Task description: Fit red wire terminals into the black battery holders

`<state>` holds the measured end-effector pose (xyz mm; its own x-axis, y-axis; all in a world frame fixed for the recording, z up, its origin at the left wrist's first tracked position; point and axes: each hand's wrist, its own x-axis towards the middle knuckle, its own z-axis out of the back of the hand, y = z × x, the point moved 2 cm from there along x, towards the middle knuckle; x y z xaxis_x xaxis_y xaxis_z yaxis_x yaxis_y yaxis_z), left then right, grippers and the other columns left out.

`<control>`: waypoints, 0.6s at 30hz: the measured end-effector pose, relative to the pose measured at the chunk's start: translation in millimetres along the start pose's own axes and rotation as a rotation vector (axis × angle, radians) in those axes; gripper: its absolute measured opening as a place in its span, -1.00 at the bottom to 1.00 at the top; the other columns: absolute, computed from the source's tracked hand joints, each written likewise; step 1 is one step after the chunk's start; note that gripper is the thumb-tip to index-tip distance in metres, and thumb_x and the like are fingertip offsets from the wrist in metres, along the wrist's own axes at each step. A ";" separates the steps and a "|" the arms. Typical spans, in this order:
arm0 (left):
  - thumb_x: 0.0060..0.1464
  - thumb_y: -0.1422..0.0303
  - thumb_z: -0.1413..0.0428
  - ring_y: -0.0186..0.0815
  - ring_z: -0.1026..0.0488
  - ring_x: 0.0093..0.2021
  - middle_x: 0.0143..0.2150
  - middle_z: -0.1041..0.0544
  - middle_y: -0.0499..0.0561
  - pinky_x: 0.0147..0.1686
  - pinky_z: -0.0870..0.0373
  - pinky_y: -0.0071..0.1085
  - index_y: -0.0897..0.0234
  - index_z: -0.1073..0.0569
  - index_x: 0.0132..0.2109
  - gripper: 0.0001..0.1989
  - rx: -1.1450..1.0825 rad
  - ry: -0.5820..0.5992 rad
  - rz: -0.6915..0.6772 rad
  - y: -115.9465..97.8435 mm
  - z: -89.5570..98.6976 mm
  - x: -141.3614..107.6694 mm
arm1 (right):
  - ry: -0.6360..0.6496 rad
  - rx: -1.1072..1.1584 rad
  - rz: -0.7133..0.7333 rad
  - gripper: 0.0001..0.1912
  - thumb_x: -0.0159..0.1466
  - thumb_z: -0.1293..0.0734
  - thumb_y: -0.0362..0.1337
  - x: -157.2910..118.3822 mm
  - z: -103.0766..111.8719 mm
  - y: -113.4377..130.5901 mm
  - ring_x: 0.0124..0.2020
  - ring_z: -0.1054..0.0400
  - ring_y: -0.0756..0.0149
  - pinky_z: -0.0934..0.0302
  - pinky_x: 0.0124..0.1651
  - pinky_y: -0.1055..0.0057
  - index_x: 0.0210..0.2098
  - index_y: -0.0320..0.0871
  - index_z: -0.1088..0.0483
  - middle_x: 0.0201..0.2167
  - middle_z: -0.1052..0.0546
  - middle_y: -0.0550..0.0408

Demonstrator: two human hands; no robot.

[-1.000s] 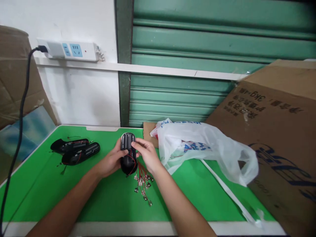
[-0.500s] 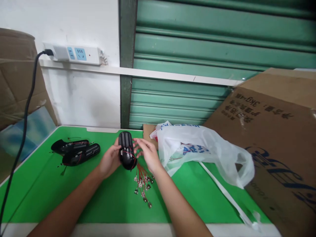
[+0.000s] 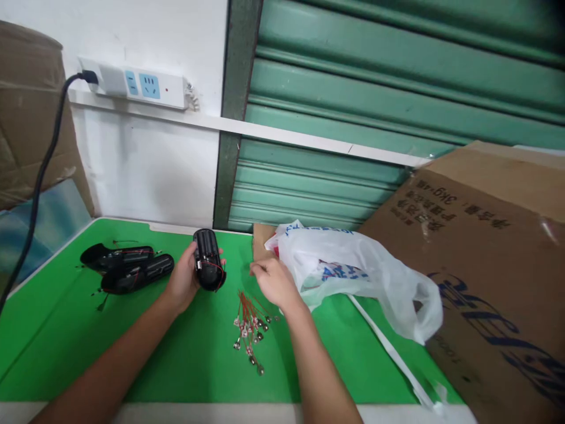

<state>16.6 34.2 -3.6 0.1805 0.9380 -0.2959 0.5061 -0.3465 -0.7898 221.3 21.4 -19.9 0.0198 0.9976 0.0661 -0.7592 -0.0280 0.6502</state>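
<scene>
My left hand (image 3: 184, 277) is wrapped round a black plastic casing (image 3: 206, 253), a long rounded shell with a ribbed upper part and thin red wires on its lower half. My right hand (image 3: 274, 281) is above the table, apart from the casing, with its fingers curled together; what they hold, if anything, is hidden. Below and between the hands lies a bunch of red wires (image 3: 249, 324) with small metallic and whitish ends. Two similar black casings (image 3: 136, 274) with wires lie side by side to the left of my left hand.
A white plastic bag (image 3: 353, 265) lies right of my right hand, its pale strip (image 3: 388, 347) trailing forward over the green tabletop (image 3: 176, 365). A large cardboard box (image 3: 485, 282) leans at the right. A black cable (image 3: 50, 153) hangs from the wall power strip (image 3: 168, 91).
My right hand has come away from the casing and its fingers have closed. The left hand still holds the casing, now a little further left. The view has shifted slightly.
</scene>
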 end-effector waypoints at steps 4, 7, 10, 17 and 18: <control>0.42 0.21 0.20 -0.10 -0.67 -0.17 -0.12 -0.68 0.19 -0.16 -0.61 -0.19 0.40 -0.40 0.24 -0.51 0.035 -0.033 0.023 1.9 -0.7 1.4 | 0.175 -0.260 -0.076 -0.69 0.33 -0.24 -0.29 -11.5 13.7 2.3 -0.34 -0.46 0.25 -0.06 -0.31 0.39 -0.41 -0.12 -0.61 -0.39 -0.65 0.01; 0.42 0.23 0.18 -0.14 -0.67 -0.23 -0.15 -0.68 0.15 -0.24 -0.60 -0.26 0.40 -0.41 0.22 -0.53 0.076 -0.061 0.039 4.4 -0.6 1.8 | 0.229 -0.300 -0.072 -0.81 0.24 -0.33 -0.32 -18.0 19.8 -0.7 -0.35 -0.47 0.27 -0.06 -0.34 0.41 -0.38 -0.11 -0.62 -0.38 -0.66 0.04; 0.41 0.22 0.15 -0.19 -0.65 -0.32 -0.19 -0.68 0.13 -0.35 -0.56 -0.34 0.37 -0.41 0.21 -0.56 0.082 -0.052 0.041 7.5 0.3 2.4 | 0.308 -0.317 -0.099 -0.91 0.13 -0.41 -0.36 -22.8 19.3 -3.1 -0.38 -0.47 0.27 -0.07 -0.37 0.43 -0.43 -0.11 -0.61 -0.41 -0.65 0.05; 0.36 0.18 0.03 -0.20 -0.64 -0.35 -0.16 -0.67 0.09 -0.32 -0.56 -0.30 0.26 -0.33 0.25 -0.58 0.063 -0.016 0.024 12.9 4.0 5.6 | 0.322 -0.490 -0.118 -0.85 0.11 -0.38 -0.47 -29.0 11.4 11.7 -0.37 -0.50 0.18 -0.05 -0.40 0.40 -0.50 -0.13 -0.56 -0.42 -0.63 -0.02; 0.35 0.17 0.02 -0.19 -0.64 -0.35 -0.15 -0.67 0.09 -0.31 -0.57 -0.28 0.24 -0.31 0.26 -0.57 0.063 -0.019 0.018 12.9 3.9 5.7 | 0.319 -0.511 -0.107 -0.84 0.11 -0.37 -0.49 -29.6 10.6 14.0 -0.35 -0.51 0.16 -0.06 -0.39 0.39 -0.48 -0.14 -0.56 -0.39 -0.64 -0.04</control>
<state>20.9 35.1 -17.6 0.1731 0.9315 -0.3200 0.4483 -0.3638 -0.8165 217.0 -9.2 -4.8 -0.0225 0.9650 -0.2611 -0.9814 0.0285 0.1899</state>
